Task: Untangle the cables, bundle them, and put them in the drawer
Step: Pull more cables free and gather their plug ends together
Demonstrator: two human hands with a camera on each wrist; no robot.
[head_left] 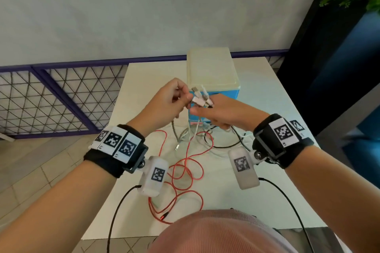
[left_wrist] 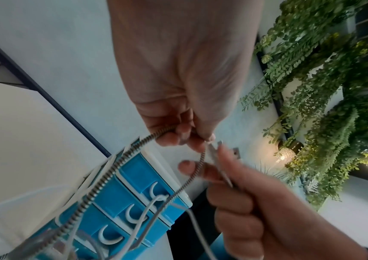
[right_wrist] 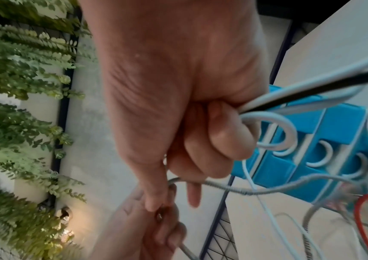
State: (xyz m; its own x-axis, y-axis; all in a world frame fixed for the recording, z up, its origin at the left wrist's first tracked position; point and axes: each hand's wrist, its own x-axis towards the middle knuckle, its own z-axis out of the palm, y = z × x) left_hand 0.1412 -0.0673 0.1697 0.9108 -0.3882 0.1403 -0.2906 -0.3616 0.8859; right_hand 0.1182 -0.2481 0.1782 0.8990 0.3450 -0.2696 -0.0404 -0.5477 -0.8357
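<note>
Both hands are raised in front of the blue drawer unit, whose drawers look closed. My right hand grips a bunch of cables just below their plug ends, which stick up from the fist; white and black cables run out of it. My left hand pinches a silver braided cable near its plug, right beside the bunch. A red cable lies in loose loops on the white table, tangled with white and black ones.
The drawer unit has a cream lid and stands at the back middle of the table. A purple mesh fence runs on the left below a pale wall. Green hanging plants fill the right. Black wrist-camera leads trail toward me.
</note>
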